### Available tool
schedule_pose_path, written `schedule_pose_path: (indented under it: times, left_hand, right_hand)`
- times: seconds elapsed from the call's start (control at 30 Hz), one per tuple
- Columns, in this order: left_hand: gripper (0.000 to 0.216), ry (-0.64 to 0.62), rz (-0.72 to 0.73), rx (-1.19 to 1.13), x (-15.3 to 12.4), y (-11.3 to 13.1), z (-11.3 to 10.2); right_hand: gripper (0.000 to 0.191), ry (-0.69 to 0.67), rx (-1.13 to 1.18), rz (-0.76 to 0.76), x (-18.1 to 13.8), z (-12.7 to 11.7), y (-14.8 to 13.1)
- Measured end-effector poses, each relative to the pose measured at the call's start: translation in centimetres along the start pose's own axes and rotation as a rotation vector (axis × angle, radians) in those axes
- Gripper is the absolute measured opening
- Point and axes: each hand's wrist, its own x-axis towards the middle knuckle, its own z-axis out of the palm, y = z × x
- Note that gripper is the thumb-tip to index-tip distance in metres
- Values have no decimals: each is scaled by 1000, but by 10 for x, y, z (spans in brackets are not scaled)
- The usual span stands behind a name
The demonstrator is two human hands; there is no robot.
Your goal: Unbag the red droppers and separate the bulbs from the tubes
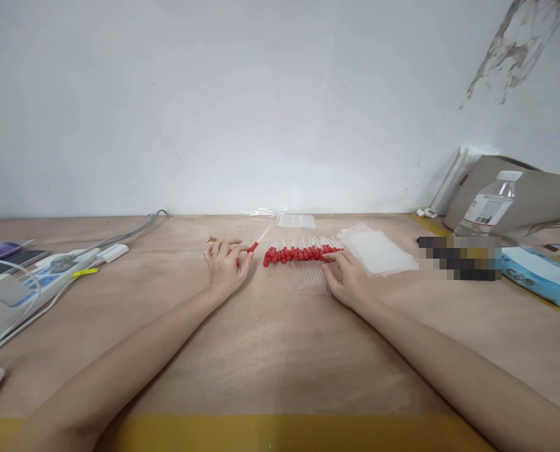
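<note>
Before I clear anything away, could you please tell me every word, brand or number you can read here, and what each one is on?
"C&S": on the blue pack at the right.
Bottle label: printed, but too small to read.
Yellow tag by the cables: any print is too small to read.
I can read nothing else.

Single head-worn view, facing forward and down; table (280,351) near, wall (261,113) beyond
</note>
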Motion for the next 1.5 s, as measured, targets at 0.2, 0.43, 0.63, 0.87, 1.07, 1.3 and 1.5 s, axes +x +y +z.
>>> schedule_pose_path:
  times: [0.2,0.43,0.63,0.87,1.07,1.3,1.5]
  left_hand:
    - [14,-170,304,-221,-25,16,-35]
    - [14,-253,436,-325,-28,36,-39]
    - [33,-245,465,-316,-26,43,-32]
    - [13,-134,577,-302,-26,49,-21]
    - [13,-203,630,-224,-24,51,-27]
    - [20,-313,626,-238,-23,53,-31]
    - [22,-389,632,-290,-23,52,-33]
  right_hand:
    - [50,-65,12,-362,-4,-6,-16]
    - [32,-163,2,-555,-7,1,-24]
    - [21,-177,35,-567,-9,9,-30]
    - [21,-190,121,-577,-11,14,-38]
    - [19,-85,223,-630,-13,23,-35]
    - [18,-43,155,-739,-14,16,-38]
    - [18,-31,53,-830,-12,9,-40]
